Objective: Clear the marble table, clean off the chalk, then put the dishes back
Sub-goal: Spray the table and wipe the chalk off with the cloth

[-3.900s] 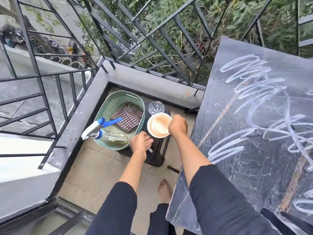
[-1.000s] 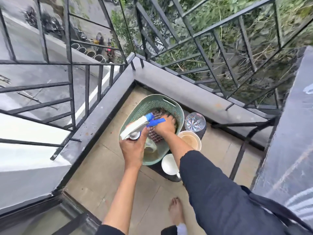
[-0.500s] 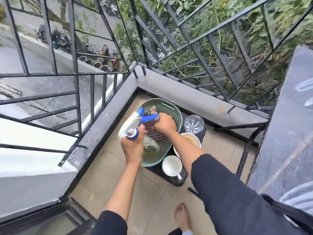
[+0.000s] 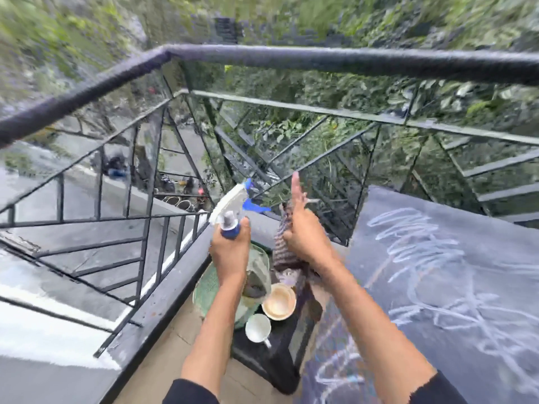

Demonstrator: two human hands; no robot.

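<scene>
Your left hand (image 4: 230,255) wrapped round the spray bottle (image 4: 229,206) above the green basket (image 4: 205,287), your right hand (image 4: 304,234) clutching the checked cloth (image 4: 280,247), one finger straight up, bowl (image 4: 278,301) and mug (image 4: 258,328) on the dark stool (image 4: 280,355) below, chalk-scribbled counter (image 4: 484,225) at right

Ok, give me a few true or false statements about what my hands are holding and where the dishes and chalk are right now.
1. The left hand holds the spray bottle. True.
2. The right hand is empty. False: it grips the checked cloth.
3. The marble table is wiped clean. False: chalk scribbles cover it.
4. The bowl and mug sit on the black stool beside the table. True.
</scene>
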